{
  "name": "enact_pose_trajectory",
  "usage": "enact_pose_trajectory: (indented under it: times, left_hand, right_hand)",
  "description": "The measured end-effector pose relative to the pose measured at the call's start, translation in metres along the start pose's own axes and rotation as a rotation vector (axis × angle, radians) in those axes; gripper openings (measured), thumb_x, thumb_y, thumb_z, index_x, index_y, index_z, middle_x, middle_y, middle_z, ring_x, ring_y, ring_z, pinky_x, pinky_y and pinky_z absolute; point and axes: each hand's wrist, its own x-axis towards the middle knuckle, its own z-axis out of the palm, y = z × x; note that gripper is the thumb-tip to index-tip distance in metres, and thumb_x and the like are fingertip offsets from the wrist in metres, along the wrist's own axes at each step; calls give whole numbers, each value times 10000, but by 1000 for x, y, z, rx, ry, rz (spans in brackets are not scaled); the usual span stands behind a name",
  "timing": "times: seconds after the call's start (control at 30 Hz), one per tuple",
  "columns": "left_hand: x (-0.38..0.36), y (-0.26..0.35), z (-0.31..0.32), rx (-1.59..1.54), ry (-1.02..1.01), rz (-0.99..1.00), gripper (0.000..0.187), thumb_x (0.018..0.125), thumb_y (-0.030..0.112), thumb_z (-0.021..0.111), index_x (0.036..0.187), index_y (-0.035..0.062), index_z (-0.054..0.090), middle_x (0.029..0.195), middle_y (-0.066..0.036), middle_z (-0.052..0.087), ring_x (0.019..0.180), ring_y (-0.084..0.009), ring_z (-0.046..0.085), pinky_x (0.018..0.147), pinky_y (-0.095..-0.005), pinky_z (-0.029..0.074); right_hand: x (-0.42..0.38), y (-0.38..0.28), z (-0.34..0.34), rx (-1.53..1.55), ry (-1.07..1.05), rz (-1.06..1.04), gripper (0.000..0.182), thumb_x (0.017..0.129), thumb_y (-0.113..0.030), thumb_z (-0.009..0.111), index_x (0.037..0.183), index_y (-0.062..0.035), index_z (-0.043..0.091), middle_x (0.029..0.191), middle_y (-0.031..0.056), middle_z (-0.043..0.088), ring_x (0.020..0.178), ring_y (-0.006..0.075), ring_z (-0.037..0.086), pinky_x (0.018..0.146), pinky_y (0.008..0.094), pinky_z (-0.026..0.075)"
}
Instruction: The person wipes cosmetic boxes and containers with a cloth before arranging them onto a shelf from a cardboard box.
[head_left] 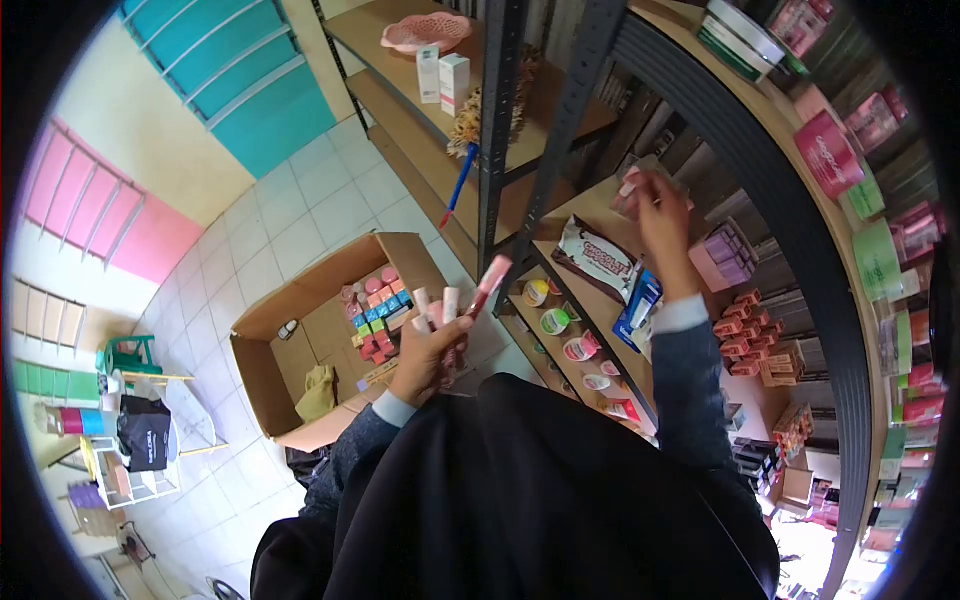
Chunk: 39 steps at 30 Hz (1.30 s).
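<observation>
Left hand (432, 355) wraps a bunch of pink tubes (490, 285) beside the cardboard box (330, 275), right hand (660, 212) bunched narrow at a pink piece (629, 186) by the shelf (592, 205), grip unclear, seemingly mid-arranging, and the next move calls for neat, steady placing

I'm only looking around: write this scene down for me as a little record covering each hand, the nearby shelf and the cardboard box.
Left hand: gripping a bunch of slim pink and white tubes
Right hand: over the shelf, fingers at a small pale-pink item; whether it is gripped is unclear
Nearby shelf: holds a "chocolate" packet and a blue packet
Cardboard box: open, holding colourful small packages and a crumpled yellowish item
</observation>
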Motion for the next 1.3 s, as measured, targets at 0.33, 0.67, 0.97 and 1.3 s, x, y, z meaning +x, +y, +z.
enact_pose_trajectory:
  times: [0.33,0.67,0.97,1.3]
  left_hand:
    - [12,-7,26,-5,-23,92,295,734,128,710,887,77,463,647,-16,520,504,-78,501,401,-200,386]
    - [19,-27,2,-371,-104,-214,339,853,385,549,902,53,504,723,-42,533,646,-162,552,591,-274,495]
    - [17,-28,-3,-365,-95,-218,354,867,400,518,910,49,522,749,-52,555,686,-178,582,605,-278,507]
    - [18,-26,12,-404,-146,-169,326,845,351,575,933,50,484,741,-37,535,641,-125,556,565,-238,486]
  right_hand:
    - [-80,-45,48,575,-362,107,280,779,-106,653,1026,-24,548,876,29,578,738,90,552,653,225,468]
    - [34,117,-58,-516,220,-175,211,816,-95,544,1026,-79,560,863,148,632,814,278,625,699,336,483]
    - [35,118,-40,-653,-12,72,231,812,-95,530,1040,-118,557,929,108,635,892,294,605,744,381,475]
    - [-67,-5,56,299,-266,-42,271,818,-222,605,1042,-72,575,862,47,612,729,120,560,670,259,446]
